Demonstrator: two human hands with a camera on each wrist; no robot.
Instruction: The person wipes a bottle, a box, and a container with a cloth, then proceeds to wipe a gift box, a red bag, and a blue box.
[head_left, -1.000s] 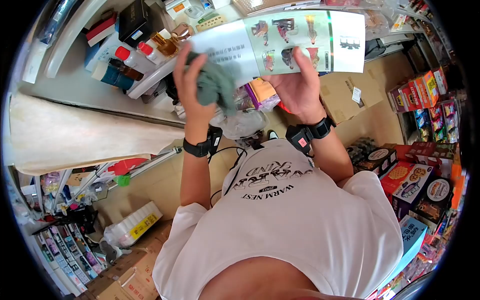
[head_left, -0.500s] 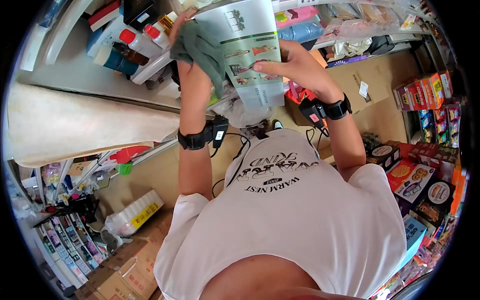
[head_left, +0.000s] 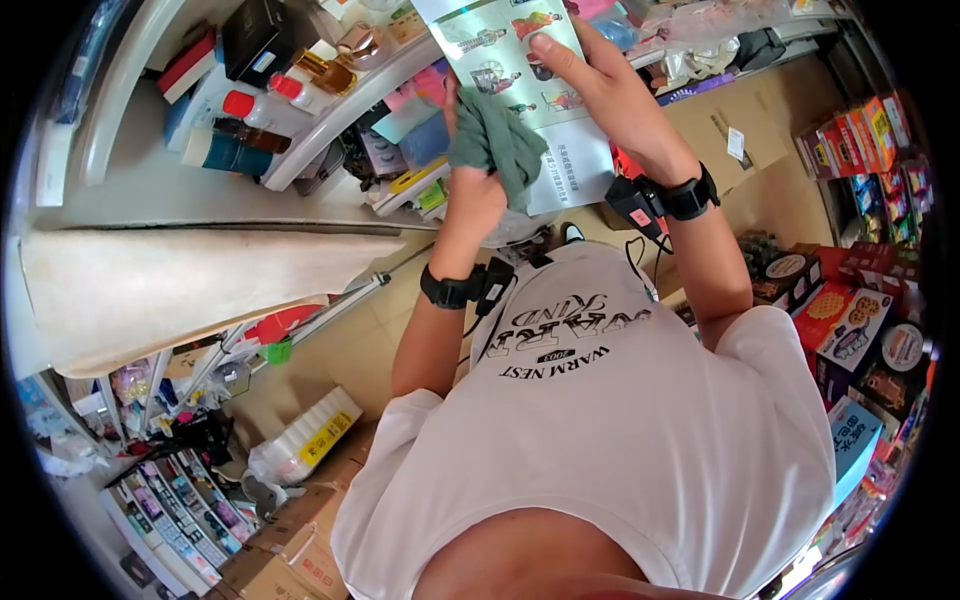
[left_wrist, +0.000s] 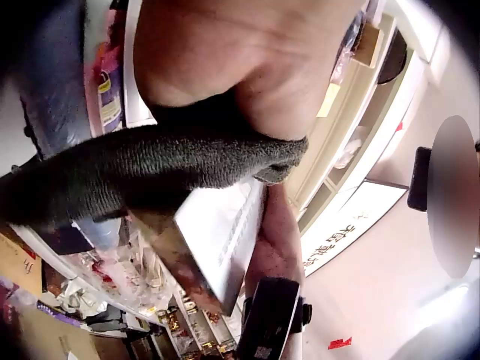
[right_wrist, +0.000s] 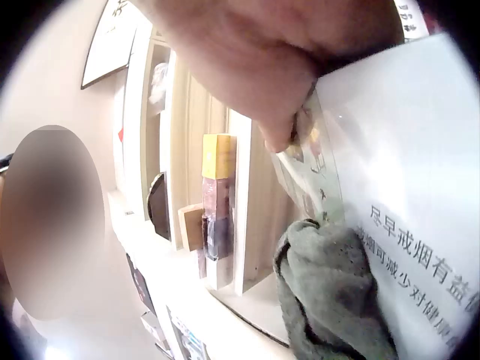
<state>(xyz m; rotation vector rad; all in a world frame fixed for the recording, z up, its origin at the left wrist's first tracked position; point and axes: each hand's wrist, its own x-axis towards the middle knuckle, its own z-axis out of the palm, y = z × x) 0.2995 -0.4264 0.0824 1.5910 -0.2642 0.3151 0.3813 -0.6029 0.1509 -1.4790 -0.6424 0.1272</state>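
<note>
A long cigarette carton (head_left: 575,165), pale green and white with small costumed figures and printed Chinese text, is held up over the shelf edge. My right hand (head_left: 615,95) grips its far part, thumb lying across the printed face. Clear film shows by the thumb in the right wrist view. A grey-green cloth (head_left: 497,145) is bunched in my left hand (head_left: 474,205) and lies along the carton's left edge. In the left wrist view the ribbed cloth (left_wrist: 172,161) hangs below the palm, partly covering the carton (left_wrist: 217,232); the left fingertips are mostly hidden.
Red-capped bottles (head_left: 265,112), a teal jar (head_left: 225,150) and a black box (head_left: 258,42) stand on the left shelf. A beige sheet (head_left: 190,290) covers the counter nearby. Cardboard boxes (head_left: 725,120) sit on the floor, and snack boxes (head_left: 845,320) are stacked at the right.
The carton has turned end for end, then swung to a slant with its text end nearer the body. The left hand and cloth have moved right and closer to the body.
</note>
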